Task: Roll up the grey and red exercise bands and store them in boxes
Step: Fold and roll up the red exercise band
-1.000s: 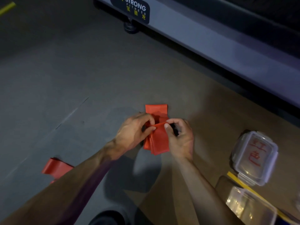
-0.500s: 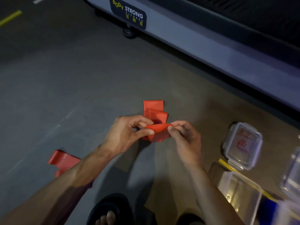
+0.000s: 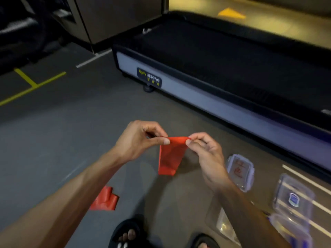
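Note:
A red exercise band [image 3: 170,156] hangs in the air above the grey floor, its top edge stretched between both hands. My left hand [image 3: 138,138] pinches the band's left top corner between thumb and fingers. My right hand [image 3: 206,154] pinches the right top corner. The band's lower end is folded and hangs free. Another part of red band [image 3: 104,200] lies crumpled on the floor at the lower left. A clear lid with red writing [image 3: 240,171] lies on the floor to the right. No grey band is in view.
Clear plastic boxes [image 3: 293,196] and another box [image 3: 225,223] sit at the lower right. A treadmill base [image 3: 197,92] with a Body Strong label runs across the back. My feet in black sandals [image 3: 128,233] are at the bottom. Yellow floor lines [image 3: 32,85] mark the left.
Both hands have lifted the red band off the floor and opened it out, so it now hangs between them. The head view has tilted up, showing more of the treadmill.

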